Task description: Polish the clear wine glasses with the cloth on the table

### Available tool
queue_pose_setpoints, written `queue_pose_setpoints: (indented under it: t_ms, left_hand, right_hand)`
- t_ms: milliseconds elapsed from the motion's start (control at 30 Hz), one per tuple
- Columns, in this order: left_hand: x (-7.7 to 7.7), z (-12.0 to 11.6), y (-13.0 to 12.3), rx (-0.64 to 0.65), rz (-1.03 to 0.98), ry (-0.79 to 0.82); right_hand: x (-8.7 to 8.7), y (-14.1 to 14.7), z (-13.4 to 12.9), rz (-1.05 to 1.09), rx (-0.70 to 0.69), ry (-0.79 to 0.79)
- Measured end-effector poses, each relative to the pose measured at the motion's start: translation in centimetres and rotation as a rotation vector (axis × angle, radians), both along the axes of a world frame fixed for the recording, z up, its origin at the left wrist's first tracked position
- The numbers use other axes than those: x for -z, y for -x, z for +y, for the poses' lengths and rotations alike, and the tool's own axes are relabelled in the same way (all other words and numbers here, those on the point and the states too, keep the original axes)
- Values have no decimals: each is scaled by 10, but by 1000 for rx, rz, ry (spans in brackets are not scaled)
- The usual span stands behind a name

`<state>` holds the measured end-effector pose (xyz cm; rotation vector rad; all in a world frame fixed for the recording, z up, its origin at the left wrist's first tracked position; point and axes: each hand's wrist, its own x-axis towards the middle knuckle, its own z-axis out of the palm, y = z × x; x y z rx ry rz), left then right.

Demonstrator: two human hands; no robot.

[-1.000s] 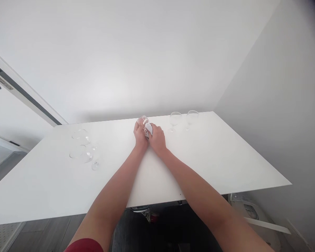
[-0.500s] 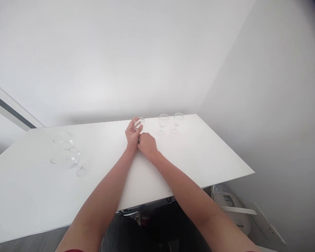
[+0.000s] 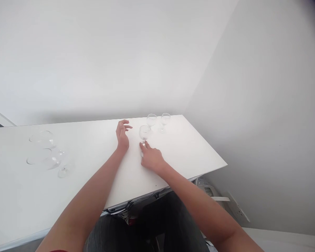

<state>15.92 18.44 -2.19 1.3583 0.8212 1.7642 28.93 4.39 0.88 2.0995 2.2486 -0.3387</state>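
White bench [image 3: 194, 154]. Big glasses [image 3: 51, 161] lie sideways toward its left edge. Left hand [image 3: 123, 133] near back edge: grip loose, fingers apart, holding nothing. Right hand [image 3: 152, 157]: fingers parted low around upright glass [image 3: 145, 132], seemingly steadying it. Standing pair of glasses [image 3: 165, 119] near back-right corner.

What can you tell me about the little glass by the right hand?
The glass is clear and colourless, with a round bowl, an open rim on top and a short stem. It stands upright on the white table, nearer the person than two similar glasses. The right hand has its fingers around the stem's base, seemingly touching it; they partly hide the foot.
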Motion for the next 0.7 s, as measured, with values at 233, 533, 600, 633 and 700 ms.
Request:
queue_pose_setpoints:
  t_ms: [233, 533, 600, 633, 700]
  left_hand:
    - [3, 1, 0, 53, 16, 50]
    - [-9, -8, -2, 283, -22, 214]
    - [-10, -10, -3, 290, -21, 233]
    - [-10, -10, -3, 289, -23, 242]
    - [-10, -11, -4, 288, -19, 255]
  right_hand:
    - [-5, -104, -11, -136, 184, 94]
    - [21, -103, -27, -250, 304, -192]
    - [27, -92, -42, -255, 326, -296]
    - [29, -87, -48, -251, 313, -323]
    - [32, -74, -54, -243, 240, -322]
